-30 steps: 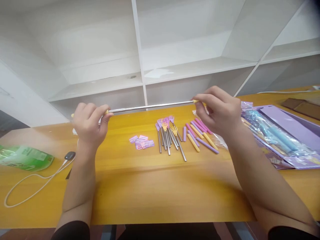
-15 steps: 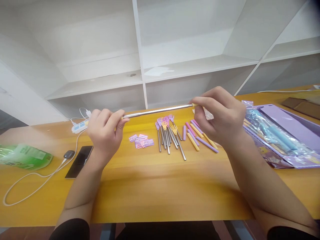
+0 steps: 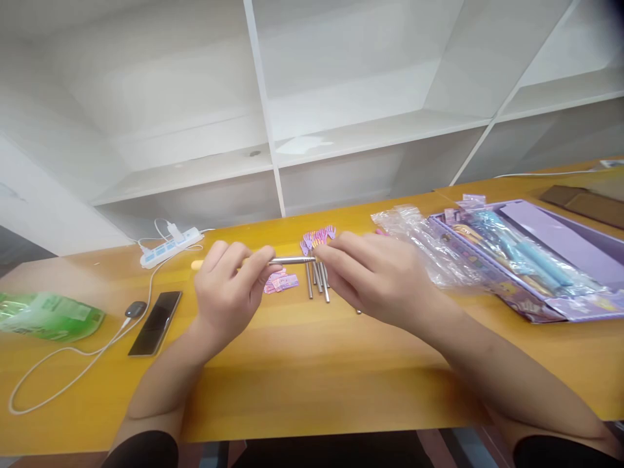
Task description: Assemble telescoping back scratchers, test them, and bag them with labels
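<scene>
A thin metal rod [image 3: 292, 260] runs level between my two hands above the table. My left hand [image 3: 229, 286] is closed around its left part, and a yellow end pokes out past the fingers. My right hand [image 3: 373, 276] pinches the rod's other end; the fingers hide that tip. Behind my hands lie several small hand-shaped scratchers [image 3: 311, 279] with metal stems and purple, pink and yellow heads, partly covered by my right hand. Small printed cards [image 3: 285, 282] lie just right of my left fingers.
Clear plastic bags [image 3: 424, 244] lie beside a purple box [image 3: 565, 311] of wrapped items at the right. On the left are a phone [image 3: 156, 324], a white power strip [image 3: 171, 248], a looped cable and a green package [image 3: 53, 316]. White shelving stands behind the table [image 3: 312, 390].
My right hand has moved left towards my left hand, and the visible rod between them is much shorter. The plastic bags now show; the coloured tubes are mostly hidden.
</scene>
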A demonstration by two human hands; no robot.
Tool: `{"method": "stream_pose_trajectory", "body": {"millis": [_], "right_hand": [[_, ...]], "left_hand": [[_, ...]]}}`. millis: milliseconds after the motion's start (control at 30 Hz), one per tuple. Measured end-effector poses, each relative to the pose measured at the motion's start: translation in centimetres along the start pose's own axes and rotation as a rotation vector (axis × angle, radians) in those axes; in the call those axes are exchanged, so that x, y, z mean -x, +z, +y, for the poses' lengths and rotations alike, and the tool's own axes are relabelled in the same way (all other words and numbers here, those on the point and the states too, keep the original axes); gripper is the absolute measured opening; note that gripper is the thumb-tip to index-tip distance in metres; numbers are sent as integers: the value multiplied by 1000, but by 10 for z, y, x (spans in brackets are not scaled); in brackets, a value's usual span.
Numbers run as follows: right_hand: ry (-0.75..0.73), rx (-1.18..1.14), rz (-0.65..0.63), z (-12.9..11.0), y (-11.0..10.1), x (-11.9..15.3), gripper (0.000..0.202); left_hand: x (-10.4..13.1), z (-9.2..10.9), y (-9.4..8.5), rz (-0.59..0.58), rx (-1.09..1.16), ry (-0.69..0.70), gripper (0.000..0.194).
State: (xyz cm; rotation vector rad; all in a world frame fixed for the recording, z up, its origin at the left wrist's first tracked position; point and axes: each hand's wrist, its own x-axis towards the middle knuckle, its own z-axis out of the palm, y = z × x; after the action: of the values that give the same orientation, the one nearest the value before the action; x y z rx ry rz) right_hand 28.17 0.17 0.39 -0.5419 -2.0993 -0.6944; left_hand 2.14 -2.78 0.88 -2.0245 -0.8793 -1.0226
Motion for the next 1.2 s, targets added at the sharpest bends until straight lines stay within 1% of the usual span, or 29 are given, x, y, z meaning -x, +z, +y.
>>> {"method": "stream_pose_trajectory", "body": {"millis": [67,267,400,567,767,933,1067,1200], "right_hand": [[-4,5,-12,2,1,1,12],[8,16,-8,1,4,3,10],[14,9,-15,4,7,4,13],[-11,35,-15,8,6,4,19],[7,99,-2,6,8,4,20],[19,140,7,6,10,4,21],[31,159,25,14,5,4,23],[76,221,85,31,-2,7,24]], "left_hand": [[0,-2,1,-13,-3,7,10],[-1,-3,-4,-51,-9,27,7],[-1,-4,-2,-73,-3,22,8],[-1,-8,-1,-16,8,27,7],[-2,-19,-6,3,-24,41,8],[-3,-26,-2,53,-24,65,13],[-3,-34,-2,101,-35,73,14],[0,-52,-9,127,-92,26,18]]}}
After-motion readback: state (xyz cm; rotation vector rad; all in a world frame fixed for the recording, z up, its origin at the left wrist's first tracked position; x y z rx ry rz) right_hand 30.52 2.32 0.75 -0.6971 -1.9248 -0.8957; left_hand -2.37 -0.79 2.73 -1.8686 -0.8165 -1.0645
